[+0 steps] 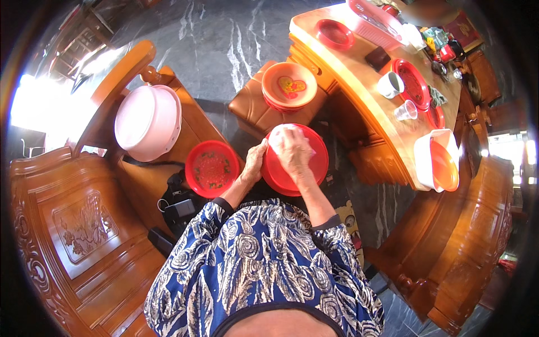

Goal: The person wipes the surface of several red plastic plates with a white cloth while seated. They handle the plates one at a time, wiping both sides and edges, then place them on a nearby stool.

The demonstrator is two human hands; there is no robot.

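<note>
A round red plate or shallow basin (315, 174) is in front of my body. My left hand (255, 162) is closed on its left rim. Over its inner surface, my right hand (294, 150) presses a white cloth or wipe (275, 136), mostly covered by the fingers. To the left, a red patterned plate (211, 168) lies at the edge of the wooden seat. Just beyond the red plate, an orange dish with a heart design (289, 84) tops a stack of dishes on a brown padded stool (247, 104).
A pink basin (147, 123) rests on the wooden bench (193, 118) at left. The wooden table (387, 135) at right bears a red dish (335, 35), a pink basket (377, 22), a grey-white cup (391, 85), a clear cup (406, 110) and a white container (425, 160).
</note>
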